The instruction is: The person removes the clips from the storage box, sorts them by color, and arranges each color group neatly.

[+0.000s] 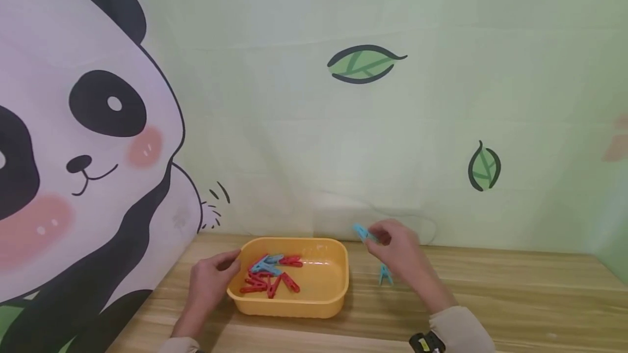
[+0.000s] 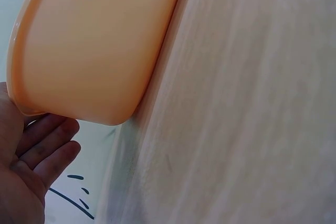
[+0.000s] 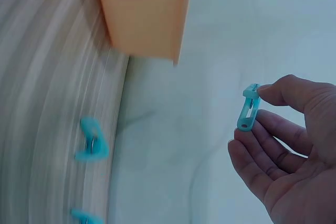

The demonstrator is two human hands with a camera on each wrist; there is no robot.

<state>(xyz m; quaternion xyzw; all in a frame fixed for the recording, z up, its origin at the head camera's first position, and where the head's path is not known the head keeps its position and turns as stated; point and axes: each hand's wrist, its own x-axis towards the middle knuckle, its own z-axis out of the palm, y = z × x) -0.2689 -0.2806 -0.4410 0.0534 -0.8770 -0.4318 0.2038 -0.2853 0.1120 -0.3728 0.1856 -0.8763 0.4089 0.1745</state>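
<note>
A light-blue clothespin (image 1: pixel 362 232) is pinched between the thumb and fingers of my right hand (image 1: pixel 399 247), raised beyond the right side of a yellow plastic basin (image 1: pixel 321 309). The right wrist view shows the same clothespin (image 3: pixel 249 109) at the fingertips. My left hand (image 1: pixel 208 282) holds the basin's left end at the rim; in the left wrist view its lower fingers (image 2: pixel 55 150) lie loosely under the rim. Inside the basin, red clothespins (image 1: pixel 290 282) and blue clothespins (image 1: pixel 266 267) lie in a loose pile toward the left.
On the wooden table (image 1: pixel 515 298), a light-blue clothespin (image 1: pixel 385 274) stands below my right hand. Another blue clothespin (image 3: pixel 86 216) shows partly at the right wrist view's bottom edge. A pale green cloth backdrop (image 1: pixel 275 97) with a panda and leaves rises behind the table.
</note>
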